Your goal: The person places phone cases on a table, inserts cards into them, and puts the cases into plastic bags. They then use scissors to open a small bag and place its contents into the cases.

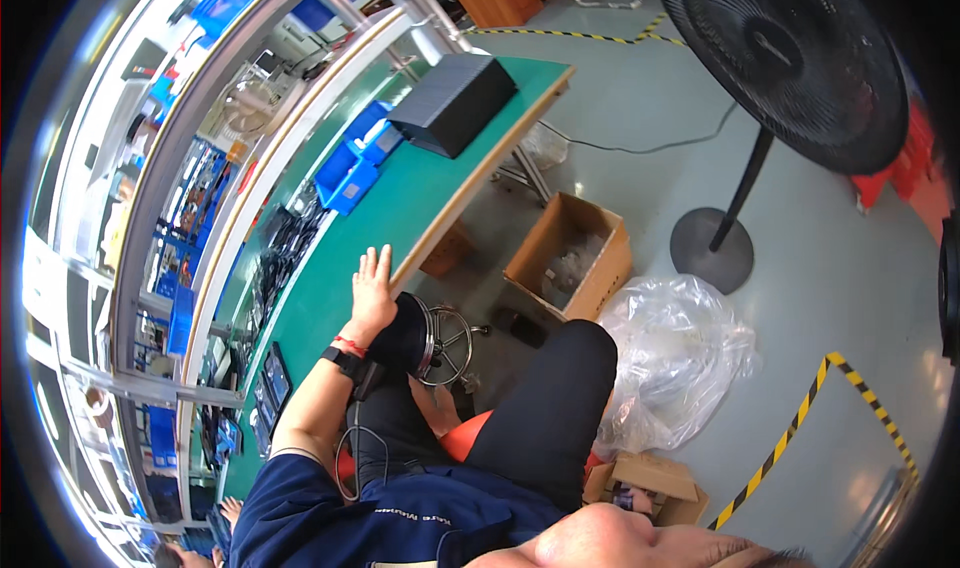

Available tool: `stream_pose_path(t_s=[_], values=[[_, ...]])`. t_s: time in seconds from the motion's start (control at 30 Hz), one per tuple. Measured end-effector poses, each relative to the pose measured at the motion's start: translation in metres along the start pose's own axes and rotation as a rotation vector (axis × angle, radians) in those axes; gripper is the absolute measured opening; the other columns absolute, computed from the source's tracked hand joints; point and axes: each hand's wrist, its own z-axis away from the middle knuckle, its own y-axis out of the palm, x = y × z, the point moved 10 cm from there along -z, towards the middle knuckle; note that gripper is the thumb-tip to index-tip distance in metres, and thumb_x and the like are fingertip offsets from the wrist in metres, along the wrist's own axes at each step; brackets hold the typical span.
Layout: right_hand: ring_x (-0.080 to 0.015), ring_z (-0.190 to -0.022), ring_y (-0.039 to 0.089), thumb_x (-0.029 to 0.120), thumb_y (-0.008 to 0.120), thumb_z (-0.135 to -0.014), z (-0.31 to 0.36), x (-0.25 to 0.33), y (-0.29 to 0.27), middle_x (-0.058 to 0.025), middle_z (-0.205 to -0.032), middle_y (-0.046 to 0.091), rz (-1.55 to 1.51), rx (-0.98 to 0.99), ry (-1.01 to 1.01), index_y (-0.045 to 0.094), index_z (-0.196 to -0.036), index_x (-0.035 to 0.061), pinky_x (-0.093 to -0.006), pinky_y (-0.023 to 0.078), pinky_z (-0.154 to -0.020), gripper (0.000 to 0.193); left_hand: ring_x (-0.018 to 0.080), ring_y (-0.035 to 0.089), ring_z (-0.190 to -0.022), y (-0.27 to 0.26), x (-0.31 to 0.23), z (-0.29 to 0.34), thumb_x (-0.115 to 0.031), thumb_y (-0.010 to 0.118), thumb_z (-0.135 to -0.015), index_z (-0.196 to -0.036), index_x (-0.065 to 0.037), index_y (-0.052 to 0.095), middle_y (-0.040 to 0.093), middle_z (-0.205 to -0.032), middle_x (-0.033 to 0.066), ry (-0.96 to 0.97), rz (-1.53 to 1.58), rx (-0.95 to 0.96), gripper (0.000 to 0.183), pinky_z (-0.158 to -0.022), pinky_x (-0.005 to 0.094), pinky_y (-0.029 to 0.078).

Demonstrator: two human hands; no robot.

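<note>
My left hand (pixel 372 288) lies flat with its fingers spread on the green bench top (pixel 400 208), close to its wooden front edge. It holds nothing. A red band and a black strap with a cable sit on that wrist. My right hand (pixel 432 406) shows only as a patch of skin low between my legs, beside the orange seat (pixel 468 433); its fingers are hidden. My knee in black trousers covers part of a stool with a chrome ring (pixel 445 343).
On the bench are a black ribbed box (pixel 455 103), blue bins (pixel 350 173) and dark trays (pixel 285 253). On the floor are an open cardboard box (pixel 570 258), a clear plastic bag (pixel 680 358), a standing fan (pixel 790 58), a small carton (pixel 650 483) and yellow-black tape (pixel 800 428).
</note>
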Motion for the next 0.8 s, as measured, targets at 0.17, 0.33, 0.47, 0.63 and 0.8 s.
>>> stream_pose_path(t_s=[0.17, 0.33, 0.47, 0.63, 0.8], values=[[-0.0184, -0.08, 0.061, 0.026, 0.057, -0.068, 0.036, 0.066, -0.021, -0.0093, -0.084, 0.063, 0.094, 0.023, -0.006, 0.059, -0.101, -0.0013, -0.0286, 0.047, -0.072, 0.043, 0.0395, 0.024, -0.13, -0.007, -0.004, 0.003, 0.004, 0.057, -0.063, -0.14, -0.011, 0.021, 0.024, -0.141, 0.0233, -0.019, 0.013, -0.019, 0.087, -0.104, 0.0513, 0.024], [-0.0179, -0.079, 0.061, 0.026, 0.056, -0.067, 0.083, 0.141, -0.031, -0.0087, -0.084, 0.063, 0.197, 0.017, -0.01, 0.059, -0.101, -0.0012, -0.0281, 0.047, -0.071, 0.043, 0.0387, 0.025, -0.13, -0.009, -0.003, 0.008, 0.002, 0.06, -0.063, -0.139, -0.011, 0.025, 0.026, -0.14, 0.0223, -0.02, 0.095, -0.033, 0.084, -0.104, 0.0501, 0.024], [-0.0175, -0.079, 0.061, 0.025, 0.056, -0.067, 0.134, 0.201, -0.02, -0.0083, -0.083, 0.063, 0.274, 0.01, -0.004, 0.059, -0.101, -0.001, -0.0278, 0.047, -0.071, 0.043, 0.0395, 0.027, -0.129, -0.018, -0.007, 0.022, -0.007, 0.061, -0.065, -0.133, -0.009, 0.037, 0.031, -0.136, 0.0238, 0.107, 0.346, -0.088, 0.072, -0.105, 0.0505, 0.023], [-0.013, -0.087, 0.054, 0.019, 0.053, -0.061, 0.172, 0.448, 0.076, -0.005, -0.095, 0.057, 0.051, 0.014, -0.661, 0.053, -0.102, -0.0044, -0.0268, 0.043, -0.079, 0.047, 0.0305, 0.021, -0.134, -0.025, -0.02, 0.08, -0.036, 0.063, -0.079, -0.135, -0.008, 0.036, 0.029, -0.141, 0.0187, 0.334, 1.391, 0.138, 0.068, -0.108, 0.0457, 0.017], [-0.0175, -0.101, 0.053, 0.017, 0.058, -0.077, 0.152, 0.612, 0.281, -0.0103, -0.111, 0.055, -0.328, 0.598, -0.846, 0.046, -0.119, -0.0024, -0.0295, 0.041, -0.088, 0.049, 0.0223, 0.03, -0.129, -0.054, 0.014, 0.115, -0.046, 0.071, -0.071, -0.14, -0.013, 0.023, 0.032, -0.14, 0.0077, 0.384, 2.522, 0.433, 0.091, -0.102, 0.0405, 0.032]])
